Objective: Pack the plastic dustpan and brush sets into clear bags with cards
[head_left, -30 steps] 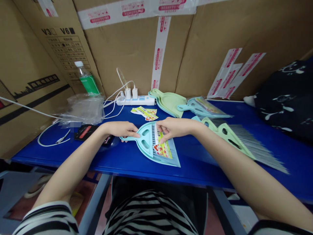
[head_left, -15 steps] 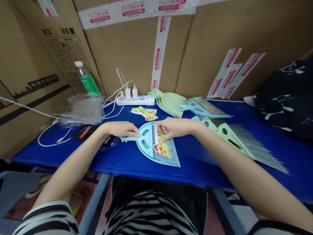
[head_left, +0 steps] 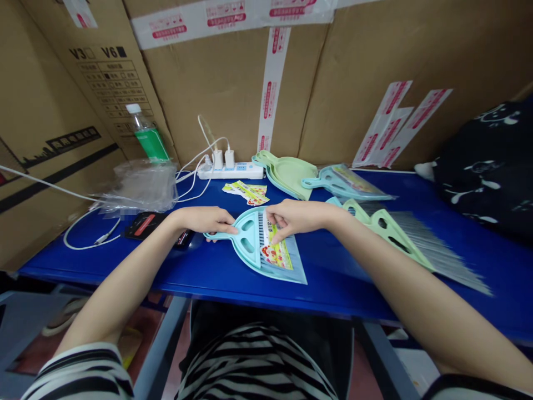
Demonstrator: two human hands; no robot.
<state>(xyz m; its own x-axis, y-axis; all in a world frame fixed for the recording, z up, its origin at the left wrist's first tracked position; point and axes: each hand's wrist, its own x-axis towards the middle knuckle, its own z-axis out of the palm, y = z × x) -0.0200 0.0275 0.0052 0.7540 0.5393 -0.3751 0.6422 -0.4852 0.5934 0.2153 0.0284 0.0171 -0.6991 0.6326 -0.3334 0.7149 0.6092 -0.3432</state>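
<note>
My left hand [head_left: 212, 221] is closed around the handle of a light blue dustpan [head_left: 266, 271], thumb on top. A small light blue brush [head_left: 249, 240] lies nested on that dustpan, its bristles pointing right. Over the bristles sits a yellow and white printed label card [head_left: 280, 254]. My right hand [head_left: 291, 215] comes from above with fingers bent together at the card's upper part, its edge between or under the fingertips. Beside my right forearm lie green brushes [head_left: 382, 226] with long grey bristles [head_left: 441, 250], partly covered by the arm.
Behind are stacked green and blue dustpans [head_left: 295, 171], a bagged blue dustpan set [head_left: 345, 182] and loose label cards [head_left: 246, 192]. To the left are a power strip [head_left: 241, 171], clear plastic bags [head_left: 144, 186], a bottle [head_left: 150, 139] and a black package [head_left: 145, 225]. Cardboard [head_left: 225, 83] walls the back.
</note>
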